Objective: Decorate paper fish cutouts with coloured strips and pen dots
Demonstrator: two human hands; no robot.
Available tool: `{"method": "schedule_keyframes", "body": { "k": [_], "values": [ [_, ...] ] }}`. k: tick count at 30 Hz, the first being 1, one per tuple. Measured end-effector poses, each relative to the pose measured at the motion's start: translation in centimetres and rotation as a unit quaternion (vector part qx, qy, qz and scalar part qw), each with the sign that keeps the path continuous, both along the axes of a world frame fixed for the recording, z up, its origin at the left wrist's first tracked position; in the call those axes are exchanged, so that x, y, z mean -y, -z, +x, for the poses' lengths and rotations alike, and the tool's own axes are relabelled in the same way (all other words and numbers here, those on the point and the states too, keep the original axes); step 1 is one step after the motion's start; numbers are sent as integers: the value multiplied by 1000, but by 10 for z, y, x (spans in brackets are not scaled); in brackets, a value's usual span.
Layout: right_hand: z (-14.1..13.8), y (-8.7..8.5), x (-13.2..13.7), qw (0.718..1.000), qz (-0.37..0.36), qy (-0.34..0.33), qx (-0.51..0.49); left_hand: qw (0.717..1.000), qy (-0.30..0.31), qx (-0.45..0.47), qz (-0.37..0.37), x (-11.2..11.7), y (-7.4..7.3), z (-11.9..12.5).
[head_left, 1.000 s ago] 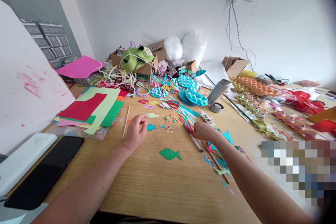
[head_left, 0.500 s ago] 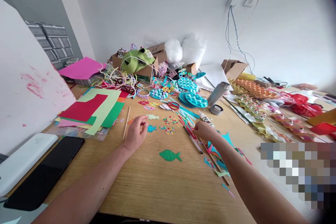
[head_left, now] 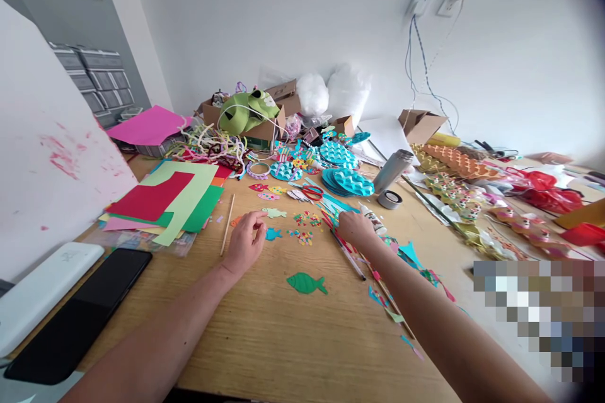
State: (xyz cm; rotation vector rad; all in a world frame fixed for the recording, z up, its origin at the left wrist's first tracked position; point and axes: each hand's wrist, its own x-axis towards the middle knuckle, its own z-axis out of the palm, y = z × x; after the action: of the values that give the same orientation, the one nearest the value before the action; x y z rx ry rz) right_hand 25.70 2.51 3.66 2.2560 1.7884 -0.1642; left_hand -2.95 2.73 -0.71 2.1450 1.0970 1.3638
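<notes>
My left hand (head_left: 243,243) rests on the table, loosely curled, thumb apart from the fingers and nothing visible between them. Just beyond its fingertips lie a pale green paper fish (head_left: 275,213) and a blue paper fish (head_left: 273,234). My right hand (head_left: 355,229) is closed over a bundle of coloured paper strips (head_left: 329,219); its fingertips are hidden, so what they pinch does not show. A pen (head_left: 348,255) lies below that hand, and a white glue bottle (head_left: 373,218) lies behind it. Between my forearms is a green paper fish (head_left: 306,283) with drawn lines.
Small confetti dots (head_left: 302,237) lie mid-table, with red scissors (head_left: 312,192) farther back. Coloured paper sheets (head_left: 198,217), a thin stick (head_left: 227,225) and a black phone (head_left: 80,315) are on the left. A steel flask (head_left: 393,170) stands near blue paper plates (head_left: 350,182).
My right hand has shifted slightly left over the paper strips. My left hand and the green fish have stayed in place.
</notes>
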Motion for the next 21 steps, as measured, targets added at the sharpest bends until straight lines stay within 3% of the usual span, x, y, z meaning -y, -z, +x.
{"method": "schedule_keyframes", "body": {
  "k": [11,16,21],
  "values": [
    [13,-12,-5,1000,3,-4,-18,1000,1,-5,0,1,0,0],
    [37,-25,-7,991,-39,18,-130,1000,7,0,-6,0,1,0],
    [58,-35,7,959,-67,66,-268,1000,12,-2,-27,0,2,1]
  ]
}}
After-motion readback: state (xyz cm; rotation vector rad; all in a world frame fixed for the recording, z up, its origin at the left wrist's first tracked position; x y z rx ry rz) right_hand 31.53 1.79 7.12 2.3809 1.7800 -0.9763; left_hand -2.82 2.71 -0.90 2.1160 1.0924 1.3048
